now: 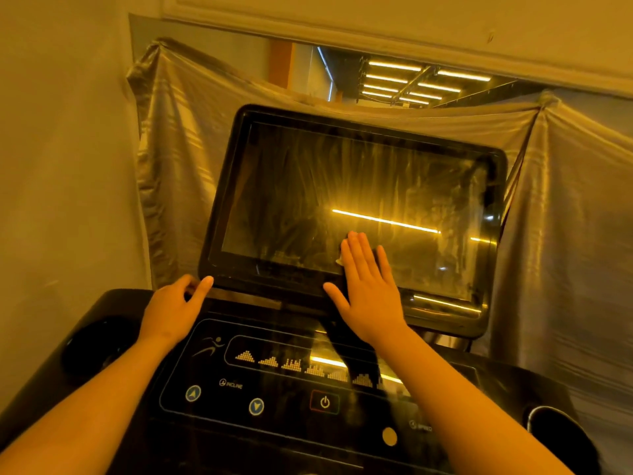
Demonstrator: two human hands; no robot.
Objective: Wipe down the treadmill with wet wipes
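Right hand [368, 296] flat, pressing limp wet wipe [342, 259] onto slick, likely fragile screen [342, 186]; left hand [171, 310] relaxed, bracing console [274, 423] edge.

Our right hand [368, 286] covers nearly the whole wipe [340, 260], and the right cup holder [561, 437] gets cropped by the edge.

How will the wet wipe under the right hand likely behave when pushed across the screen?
Probably floppy: the wet wipe bunches beside the flat right hand. Likely slides easily, since streaks smear the glossy screen.
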